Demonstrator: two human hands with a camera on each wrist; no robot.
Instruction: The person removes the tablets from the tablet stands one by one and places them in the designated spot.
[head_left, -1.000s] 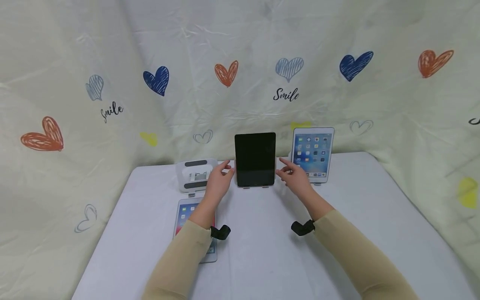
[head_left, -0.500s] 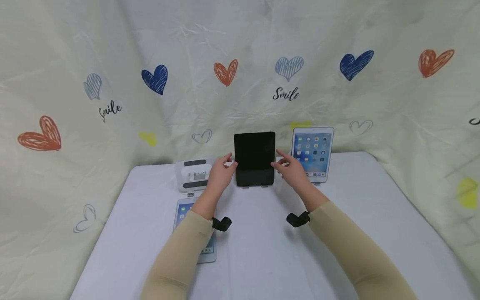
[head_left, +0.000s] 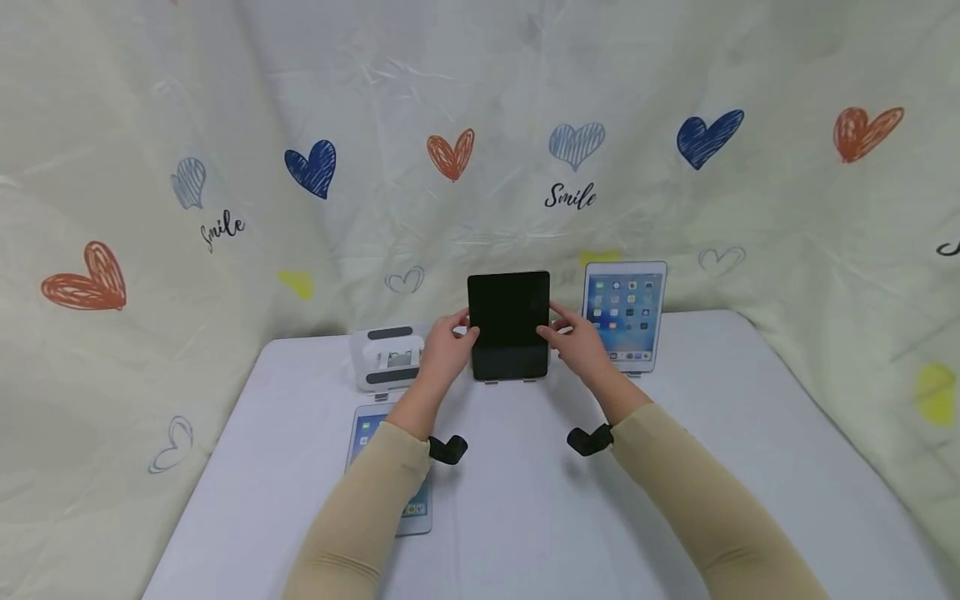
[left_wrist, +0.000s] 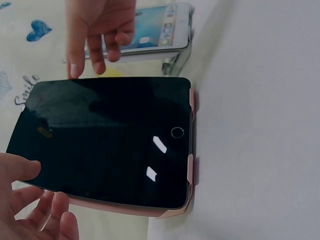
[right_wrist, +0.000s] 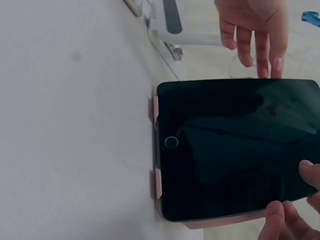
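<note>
A tablet [head_left: 508, 312] with a black screen leans upright in a pinkish stand [left_wrist: 190, 169] at the back of the table. The stand's two small lips hold its bottom edge, where the home button shows in both wrist views. My left hand [head_left: 444, 354] pinches the tablet's left side, thumb over the screen border and fingertips at the edge behind it. On the opposite side my right hand [head_left: 587, 352] pinches the other edge likewise, its thumb [right_wrist: 310, 172] on the glass. Parts of the fingers are hidden behind the tablet in the head view.
To the right, a white tablet [head_left: 626, 312] with a lit screen stands on a holder. Left of centre is a white stand [head_left: 360, 358] with dark pads. In front of it lies another white tablet [head_left: 416, 523], partly under my left forearm. A heart-printed curtain [head_left: 510, 225] hangs behind the table.
Both hands have closed in from beside the black-screened tablet onto its side edges, thumbs coming over the front. The tablet stays in its stand; the head view has shifted slightly.
</note>
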